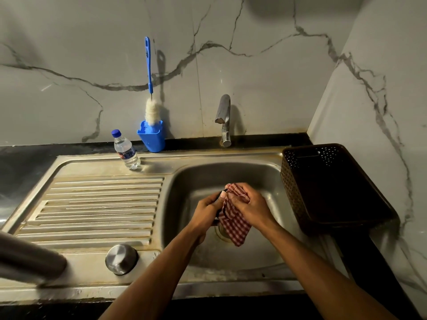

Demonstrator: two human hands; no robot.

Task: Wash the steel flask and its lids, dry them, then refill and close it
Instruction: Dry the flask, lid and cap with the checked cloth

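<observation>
Two things sit nearest on the sink's front edge: the steel flask [27, 257], blurred at far left and looking laid on its side, and a steel lid [121, 259] parked dome-up, probably left there to drain. Over the basin [184, 181], the left hand [209, 212] pinches a small dark piece, likely the inner lid, mostly hidden, while the right hand [248, 205] grips a red checked cloth [233, 220] wrapped round it, so any drips fall in the sink. Right of that sits a brown basket [300, 192]. Further back there's a water bottle [126, 150], presumably for the refill, a bottle brush [150, 95] standing in its blue holder [151, 137], and the tap [223, 118].
</observation>
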